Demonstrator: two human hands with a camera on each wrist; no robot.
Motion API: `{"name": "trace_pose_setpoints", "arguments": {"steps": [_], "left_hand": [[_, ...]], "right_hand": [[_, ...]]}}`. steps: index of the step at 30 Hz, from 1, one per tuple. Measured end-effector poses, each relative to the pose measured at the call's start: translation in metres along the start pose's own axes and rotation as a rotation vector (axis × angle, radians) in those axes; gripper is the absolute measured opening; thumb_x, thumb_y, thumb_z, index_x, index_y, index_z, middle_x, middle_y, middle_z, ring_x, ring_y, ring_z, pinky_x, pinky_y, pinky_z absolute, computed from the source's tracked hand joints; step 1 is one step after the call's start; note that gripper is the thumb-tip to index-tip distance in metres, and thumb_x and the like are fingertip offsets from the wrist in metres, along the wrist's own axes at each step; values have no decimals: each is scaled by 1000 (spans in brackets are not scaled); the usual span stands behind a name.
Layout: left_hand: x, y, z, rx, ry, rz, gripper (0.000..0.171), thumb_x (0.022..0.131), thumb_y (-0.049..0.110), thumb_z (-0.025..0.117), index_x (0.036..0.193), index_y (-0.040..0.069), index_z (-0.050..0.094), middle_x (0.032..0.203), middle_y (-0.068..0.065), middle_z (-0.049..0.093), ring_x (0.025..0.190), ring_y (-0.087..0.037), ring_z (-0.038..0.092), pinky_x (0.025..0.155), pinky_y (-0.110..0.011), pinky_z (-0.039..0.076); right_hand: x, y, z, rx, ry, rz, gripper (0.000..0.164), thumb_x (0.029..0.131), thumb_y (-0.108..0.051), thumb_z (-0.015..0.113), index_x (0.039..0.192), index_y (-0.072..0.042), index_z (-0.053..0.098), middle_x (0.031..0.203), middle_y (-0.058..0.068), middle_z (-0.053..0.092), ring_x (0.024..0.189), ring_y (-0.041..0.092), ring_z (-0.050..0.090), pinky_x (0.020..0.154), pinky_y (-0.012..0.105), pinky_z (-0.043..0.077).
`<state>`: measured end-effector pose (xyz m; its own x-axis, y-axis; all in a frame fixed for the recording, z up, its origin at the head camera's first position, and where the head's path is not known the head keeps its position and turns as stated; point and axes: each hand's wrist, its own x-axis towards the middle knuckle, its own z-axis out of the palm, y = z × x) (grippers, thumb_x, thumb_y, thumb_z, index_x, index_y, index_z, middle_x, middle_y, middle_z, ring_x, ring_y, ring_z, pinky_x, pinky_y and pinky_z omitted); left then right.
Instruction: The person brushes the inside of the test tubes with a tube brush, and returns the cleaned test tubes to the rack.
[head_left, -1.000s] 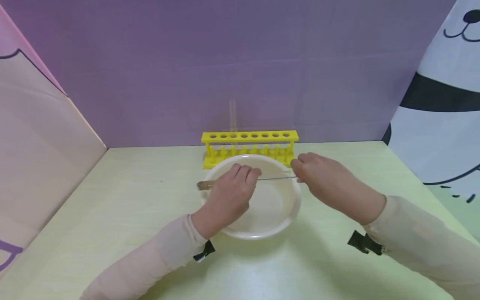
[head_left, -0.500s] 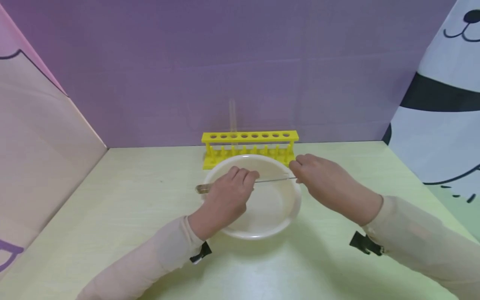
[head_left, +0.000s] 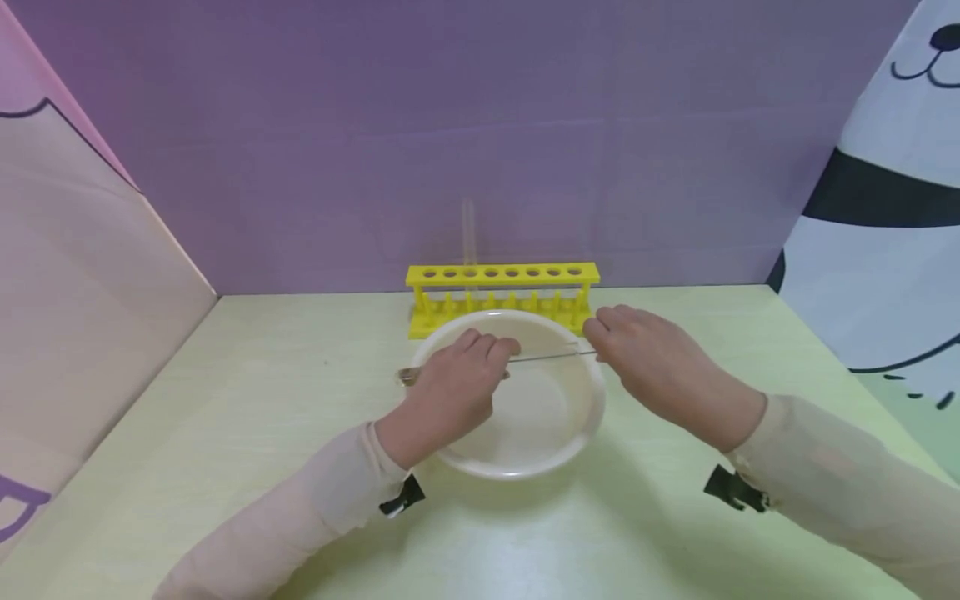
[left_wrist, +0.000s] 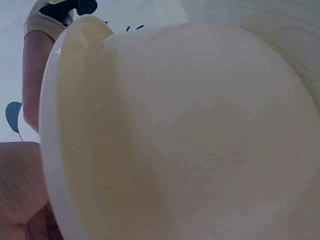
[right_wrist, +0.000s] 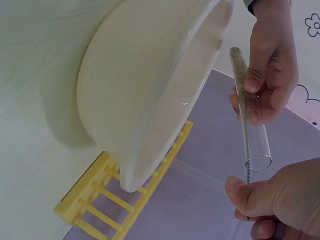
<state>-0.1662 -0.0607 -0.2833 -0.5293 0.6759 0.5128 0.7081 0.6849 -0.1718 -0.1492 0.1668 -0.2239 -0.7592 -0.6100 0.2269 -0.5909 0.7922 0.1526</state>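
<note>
In the head view my left hand (head_left: 453,387) grips a clear glass test tube (right_wrist: 260,142) above the white basin (head_left: 532,425). The right wrist view shows a test tube brush (right_wrist: 239,62) inside it, bristles at the closed end and twisted wire coming out of the mouth. That wire is pinched between the thumb and fingers of my right hand (head_left: 656,354), just beyond the basin's right rim. The tube lies nearly level, closed end to the left. In the left wrist view the basin covers most of the picture, hiding the tube.
Behind the basin stands a yellow test tube rack (head_left: 502,275) with a row of holes. Another clear test tube (head_left: 469,229) rises upright from it, towards its left end. A purple backdrop (head_left: 375,150) closes off the table's far edge (head_left: 300,293).
Both hands keep their hold over the basin, with only small shifts. Less of the tube and brush end shows past my left hand than before. The head view has shifted slightly.
</note>
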Motion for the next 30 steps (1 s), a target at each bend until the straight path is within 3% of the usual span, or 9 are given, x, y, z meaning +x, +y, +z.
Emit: {"name": "trace_pose_setpoints", "arguments": {"steps": [8, 15, 22, 30], "left_hand": [[1, -1, -9, -69, -115, -40, 25, 88, 6, 64, 111, 7, 58, 91, -4, 66, 76, -16, 54, 55, -20, 43], [0, -4, -11, -122, -134, -44, 28, 84, 0, 65, 111, 8, 60, 92, -1, 68, 76, -15, 55, 54, -21, 43], [1, -5, -16, -198, -207, -83, 30, 85, -2, 63, 113, 8, 59, 93, -1, 68, 79, -16, 56, 60, -23, 46], [2, -9, -16, -253, -226, -85, 23, 88, -1, 59, 109, 7, 60, 86, 0, 65, 77, -17, 56, 62, -27, 47]], "right_hand": [[-3, 1, 0, -51, 48, -39, 20, 79, 15, 60, 84, -3, 53, 70, 2, 44, 65, 19, 41, 57, 28, 40], [-6, 3, 3, -76, 89, -71, 21, 77, 16, 61, 85, -2, 52, 71, 3, 43, 66, 19, 40, 56, 27, 39], [-9, 5, 5, -71, 118, -80, 23, 76, 15, 64, 85, -2, 51, 71, 3, 41, 66, 19, 39, 57, 27, 38], [-11, 8, 7, -69, 135, -74, 23, 76, 13, 67, 84, -1, 51, 71, 3, 41, 66, 19, 39, 57, 28, 38]]}}
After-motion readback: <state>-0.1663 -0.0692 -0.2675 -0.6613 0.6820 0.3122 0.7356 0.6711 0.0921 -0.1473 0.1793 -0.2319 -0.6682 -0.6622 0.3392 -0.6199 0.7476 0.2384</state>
